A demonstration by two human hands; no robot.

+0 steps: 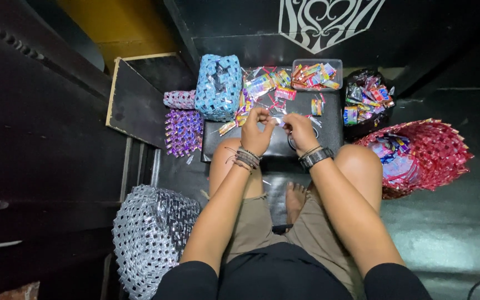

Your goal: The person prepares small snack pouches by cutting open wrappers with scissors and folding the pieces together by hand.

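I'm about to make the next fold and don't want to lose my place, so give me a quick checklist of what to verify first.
1. Both hands on the piece: left hand and right hand meet over the small wrapper strip. Ok.
2. Strip folded straight: too small to see. Cannot tell.
3. More wrappers within reach: loose wrappers lie on the black stool, and the clear tub is filled. Ok.
4. Bare working space under the hands: the stool's near edge is free. Ok.
5. Finished pieces out of the way: blue woven box and red basket sit aside. Ok.
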